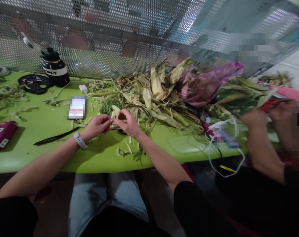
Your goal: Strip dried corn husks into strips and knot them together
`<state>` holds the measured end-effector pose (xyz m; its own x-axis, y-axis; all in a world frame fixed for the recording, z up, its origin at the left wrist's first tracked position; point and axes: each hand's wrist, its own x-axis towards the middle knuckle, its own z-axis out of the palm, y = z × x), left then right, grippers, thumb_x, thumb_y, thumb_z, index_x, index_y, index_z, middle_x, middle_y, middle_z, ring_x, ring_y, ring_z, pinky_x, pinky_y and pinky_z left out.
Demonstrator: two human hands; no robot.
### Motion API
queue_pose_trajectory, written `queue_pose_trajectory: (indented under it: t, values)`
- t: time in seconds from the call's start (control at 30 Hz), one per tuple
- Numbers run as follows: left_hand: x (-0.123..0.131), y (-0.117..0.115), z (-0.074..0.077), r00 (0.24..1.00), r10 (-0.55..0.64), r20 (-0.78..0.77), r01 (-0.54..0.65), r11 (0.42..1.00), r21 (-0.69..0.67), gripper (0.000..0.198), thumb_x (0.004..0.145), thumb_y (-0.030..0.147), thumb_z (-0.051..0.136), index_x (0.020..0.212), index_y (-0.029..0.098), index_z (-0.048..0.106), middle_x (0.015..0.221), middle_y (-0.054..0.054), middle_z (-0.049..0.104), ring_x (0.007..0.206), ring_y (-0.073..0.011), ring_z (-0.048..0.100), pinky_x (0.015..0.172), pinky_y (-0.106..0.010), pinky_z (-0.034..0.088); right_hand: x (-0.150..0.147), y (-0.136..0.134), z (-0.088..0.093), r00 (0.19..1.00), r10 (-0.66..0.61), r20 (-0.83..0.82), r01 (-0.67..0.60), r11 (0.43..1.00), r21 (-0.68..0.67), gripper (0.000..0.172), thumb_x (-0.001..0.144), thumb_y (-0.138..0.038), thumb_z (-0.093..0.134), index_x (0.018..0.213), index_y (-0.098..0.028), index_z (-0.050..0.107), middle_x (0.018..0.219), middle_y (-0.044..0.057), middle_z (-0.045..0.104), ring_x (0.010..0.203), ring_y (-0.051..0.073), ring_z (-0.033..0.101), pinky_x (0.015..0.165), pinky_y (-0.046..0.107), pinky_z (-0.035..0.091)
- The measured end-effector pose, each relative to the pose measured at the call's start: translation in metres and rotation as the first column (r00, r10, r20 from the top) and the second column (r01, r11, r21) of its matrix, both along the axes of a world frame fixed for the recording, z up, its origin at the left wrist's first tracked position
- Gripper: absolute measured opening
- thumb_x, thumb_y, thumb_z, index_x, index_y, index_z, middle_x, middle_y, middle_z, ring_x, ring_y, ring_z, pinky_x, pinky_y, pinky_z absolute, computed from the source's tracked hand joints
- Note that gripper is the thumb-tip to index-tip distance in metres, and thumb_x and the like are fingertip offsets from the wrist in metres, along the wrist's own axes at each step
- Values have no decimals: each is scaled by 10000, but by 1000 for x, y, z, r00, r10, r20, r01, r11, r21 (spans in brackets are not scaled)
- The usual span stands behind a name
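Observation:
A small pale piece of corn husk (115, 112) sticks up between my fingertips over the green table. My left hand (98, 125), with a light watch on the wrist, pinches it from the left. My right hand (128, 123) pinches it from the other side, and the fingertips of both hands nearly meet. Just behind them lies a tangle of thin green strands (109, 106). To the right spreads a heap of dried corn husks (149, 95). Husk scraps and a sprig (138, 154) lie near my right wrist.
A phone (77, 108), a black strap-like strip (57, 136) and a maroon box (3, 135) are on the left. Behind stand a black bottle (56, 67) and a perforated metal screen (102, 39). A purple bag (201, 86), white cable (211, 158) and co-worker's hands (255, 117) are right.

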<state>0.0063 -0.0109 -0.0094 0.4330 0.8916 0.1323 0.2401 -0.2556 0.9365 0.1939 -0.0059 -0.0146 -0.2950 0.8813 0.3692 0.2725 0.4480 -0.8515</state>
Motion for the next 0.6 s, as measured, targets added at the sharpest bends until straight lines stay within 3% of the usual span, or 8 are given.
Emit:
queue_pose_trajectory:
  t: [0.1, 0.2, 0.27, 0.6]
  values:
    - [0, -1, 1, 1000, -17, 0, 17, 1000, 3, 322, 899, 433, 594, 736, 158, 554, 489, 40, 518, 406, -55, 458, 429, -167, 358, 0, -1, 0, 996, -42, 80, 29, 987, 161, 262, 895, -443, 575, 791, -208, 520, 770, 3, 557, 727, 139, 548, 727, 285, 473]
    - [0, 0, 1, 1000, -16, 12, 16, 1000, -24, 362, 900, 473, 588, 724, 159, 549, 497, 34, 522, 413, -55, 462, 430, -166, 360, 2, -2, 2, 982, -141, 124, 89, 931, 354, 301, 932, -434, 541, 746, -200, 575, 811, 34, 553, 784, 155, 547, 766, 299, 459]
    - [-1, 1, 1, 1000, -17, 13, 18, 999, -45, 396, 906, 506, 569, 712, 162, 539, 500, 31, 521, 412, -55, 457, 428, -168, 362, 3, -3, 5, 977, -176, 121, 113, 905, 410, 315, 936, -444, 547, 754, -195, 610, 843, 50, 565, 822, 164, 561, 786, 305, 457]
    - [1, -4, 13, 990, -113, -81, 116, 993, 35, 417, 936, 464, 517, 635, 180, 458, 497, 37, 484, 406, -51, 439, 432, -172, 359, 7, -1, 9, 984, -102, 146, 50, 943, 328, 366, 929, -503, 541, 767, -190, 640, 816, 49, 551, 763, 159, 543, 720, 300, 490]
